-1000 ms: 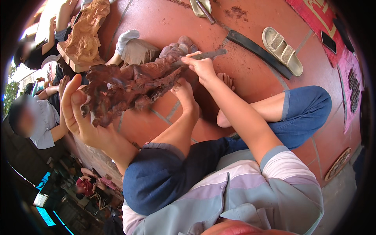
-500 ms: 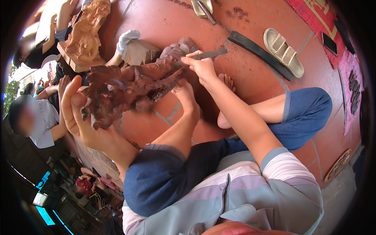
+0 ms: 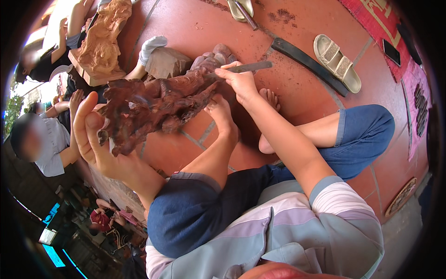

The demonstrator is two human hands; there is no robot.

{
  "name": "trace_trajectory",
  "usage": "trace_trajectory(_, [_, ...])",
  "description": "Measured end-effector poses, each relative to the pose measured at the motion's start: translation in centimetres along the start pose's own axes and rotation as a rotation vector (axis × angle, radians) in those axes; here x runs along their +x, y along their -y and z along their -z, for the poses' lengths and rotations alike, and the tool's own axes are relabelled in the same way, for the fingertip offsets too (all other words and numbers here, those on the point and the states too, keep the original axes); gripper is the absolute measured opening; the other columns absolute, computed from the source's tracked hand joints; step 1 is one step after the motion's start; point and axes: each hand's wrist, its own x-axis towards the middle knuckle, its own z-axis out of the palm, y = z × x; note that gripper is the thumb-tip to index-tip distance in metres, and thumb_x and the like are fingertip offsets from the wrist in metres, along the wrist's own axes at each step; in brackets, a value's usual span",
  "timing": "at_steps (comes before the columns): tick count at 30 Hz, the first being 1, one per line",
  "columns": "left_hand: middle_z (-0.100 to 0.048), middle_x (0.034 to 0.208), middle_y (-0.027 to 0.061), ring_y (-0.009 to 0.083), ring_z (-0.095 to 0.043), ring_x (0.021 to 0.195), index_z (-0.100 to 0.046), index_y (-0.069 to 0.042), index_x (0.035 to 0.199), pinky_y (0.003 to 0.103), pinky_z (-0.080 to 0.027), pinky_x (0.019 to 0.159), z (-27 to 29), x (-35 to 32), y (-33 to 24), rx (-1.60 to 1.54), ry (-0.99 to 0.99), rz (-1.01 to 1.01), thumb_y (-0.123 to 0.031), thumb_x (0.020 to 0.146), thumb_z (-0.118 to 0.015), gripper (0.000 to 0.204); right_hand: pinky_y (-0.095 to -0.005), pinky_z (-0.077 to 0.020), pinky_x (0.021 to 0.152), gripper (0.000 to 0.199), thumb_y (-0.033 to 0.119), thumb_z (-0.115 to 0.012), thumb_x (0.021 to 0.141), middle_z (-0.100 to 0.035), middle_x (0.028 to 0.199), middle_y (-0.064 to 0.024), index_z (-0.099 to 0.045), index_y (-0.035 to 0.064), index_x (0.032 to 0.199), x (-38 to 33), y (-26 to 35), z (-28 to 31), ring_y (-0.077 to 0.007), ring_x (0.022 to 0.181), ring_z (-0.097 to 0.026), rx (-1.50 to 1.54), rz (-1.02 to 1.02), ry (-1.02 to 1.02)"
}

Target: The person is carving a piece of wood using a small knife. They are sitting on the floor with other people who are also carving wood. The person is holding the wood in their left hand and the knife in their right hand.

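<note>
A dark reddish-brown wooden carving (image 3: 160,104), rough, knotted and deeply hollowed, with rounded lumps at its far end, slants above the tiled floor (image 3: 297,63). The left hand (image 3: 101,146) cradles its ragged near end, fingers curved; the right hand (image 3: 240,83) pinches a flat grey bar (image 3: 257,66) across it.

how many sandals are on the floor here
2: one sandal lies beside the long dark bar; a second sandal is cut off by the top edge. Others may be hidden.
</note>
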Motion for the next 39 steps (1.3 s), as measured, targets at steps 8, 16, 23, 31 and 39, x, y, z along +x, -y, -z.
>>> trace_trajectory(8, [-0.063, 0.084, 0.0137, 0.0135, -0.06, 0.07, -0.059, 0.01, 0.106, 0.023, -0.05, 0.063, 0.2, -0.3, -0.2, -0.002, 0.03, 0.031, -0.011, 0.094, -0.047, 0.028, -0.0307, -0.0493, 0.072, 0.016, 0.001, -0.073, 0.075, -0.062, 0.082, -0.0036, -0.059, 0.0069, 0.081, -0.2, -0.1, -0.1, -0.0142, 0.079, -0.06, -0.066, -0.008, -0.023])
trace_trajectory(16, [-0.061, 0.081, 0.009, 0.0103, -0.058, 0.073, -0.059, 0.01, 0.107, 0.021, -0.049, 0.067, 0.2, -0.3, -0.5, -0.022, 0.056, 0.018, -0.011, 0.094, -0.048, 0.027, -0.032, -0.0506, 0.076, 0.02, 0.008, -0.075, 0.077, -0.06, 0.088, -0.0014, -0.059, 0.0099, 0.088, 0.4, -1.4, 0.8, -0.013, 0.087, -0.059, -0.162, 0.046, -0.006])
trace_trajectory(23, [-0.054, 0.076, 0.0029, 0.0056, -0.047, 0.069, -0.062, 0.008, 0.106, 0.018, -0.038, 0.064, -0.8, -0.2, -0.5, 0.022, -0.022, 0.014, -0.01, 0.093, -0.051, 0.025, -0.0261, -0.0479, 0.066, 0.018, 0.004, -0.072, 0.078, -0.06, 0.084, -0.0011, -0.057, 0.0082, 0.086, 0.5, -1.2, 0.6, -0.0094, 0.078, -0.057, -0.168, 0.075, -0.036])
trace_trajectory(31, [-0.062, 0.09, 0.0137, 0.0143, -0.06, 0.075, -0.057, 0.01, 0.112, 0.023, -0.048, 0.067, 0.1, -0.8, -0.5, 0.04, -0.031, 0.058, -0.012, 0.091, -0.053, 0.031, -0.0206, -0.0447, 0.062, 0.017, 0.004, -0.074, 0.076, -0.06, 0.08, -0.0022, -0.059, 0.0062, 0.082, 1.3, 1.1, 2.5, -0.0077, 0.07, -0.055, -0.071, 0.12, -0.037])
trace_trajectory(39, [-0.066, 0.093, 0.0177, 0.019, -0.067, 0.078, -0.055, 0.011, 0.114, 0.026, -0.055, 0.068, 1.2, -0.4, 0.0, 0.025, 0.034, 0.071, -0.012, 0.091, -0.053, 0.032, -0.0197, -0.0443, 0.064, 0.016, 0.008, -0.076, 0.076, -0.06, 0.08, 0.001, -0.062, 0.0075, 0.083, 2.3, 0.0, 2.6, -0.0061, 0.07, -0.054, -0.11, -0.021, 0.069])
